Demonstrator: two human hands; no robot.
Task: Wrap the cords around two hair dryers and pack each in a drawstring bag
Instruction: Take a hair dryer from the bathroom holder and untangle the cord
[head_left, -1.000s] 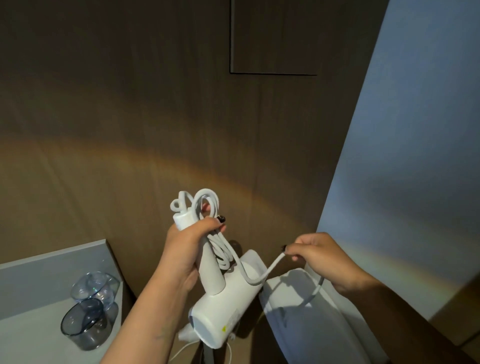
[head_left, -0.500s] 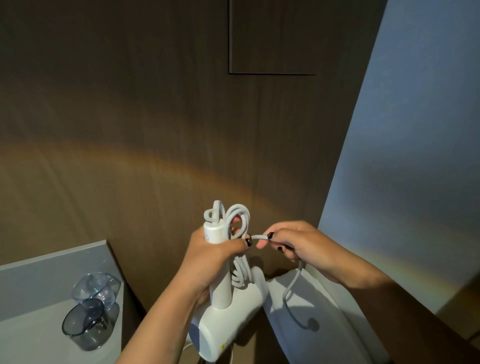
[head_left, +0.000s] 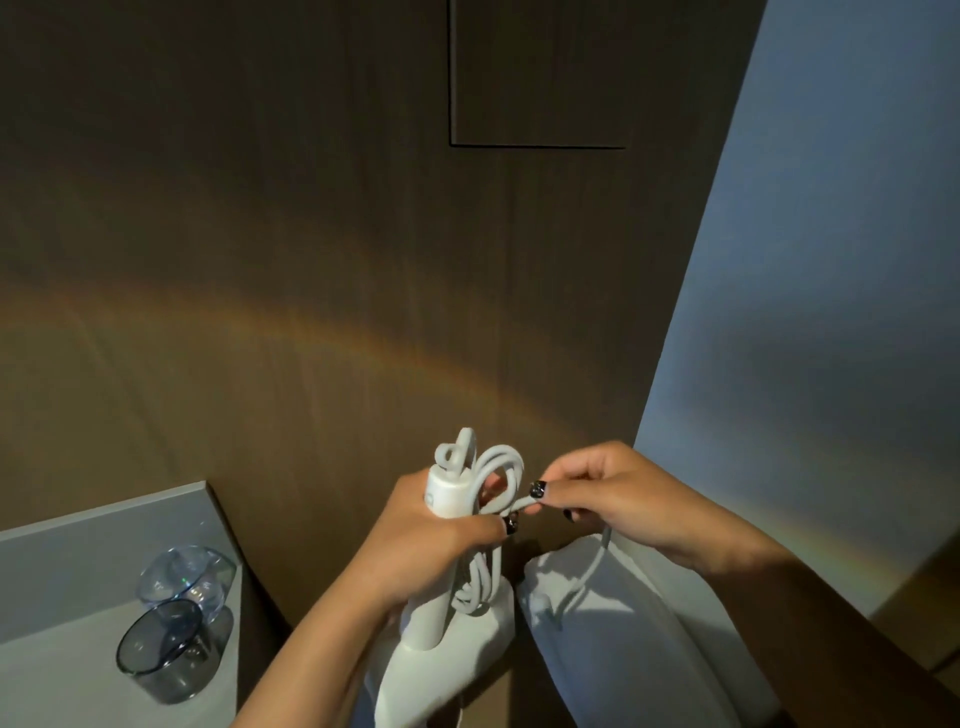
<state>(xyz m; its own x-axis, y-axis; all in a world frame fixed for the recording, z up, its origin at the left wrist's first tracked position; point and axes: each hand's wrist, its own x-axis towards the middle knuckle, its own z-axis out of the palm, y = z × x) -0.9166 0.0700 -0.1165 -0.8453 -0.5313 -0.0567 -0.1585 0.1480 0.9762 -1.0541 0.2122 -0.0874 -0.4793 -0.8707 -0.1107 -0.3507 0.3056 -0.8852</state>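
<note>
The hair dryer (head_left: 441, 649) is running off the bottom edge, its handle up in the left hand (head_left: 431, 540), whose grip is wrapping handle and cord (head_left: 493, 525) loops. The right hand (head_left: 618, 504) is pinching the cord, now closer to the handle than before. Two glasses (head_left: 171, 618) are sitting on the counter (head_left: 62, 665).

Both forearms are bare, with no sleeves showing. The left hand (head_left: 431, 540) and right hand (head_left: 618, 499) have fingernails painted in dark, glossy polish.

One dryer, one cord, two hands up!
One white hair dryer (head_left: 441, 670), one cord (head_left: 498, 467), two glass cups (head_left: 171, 618), two hands (head_left: 431, 540).
</note>
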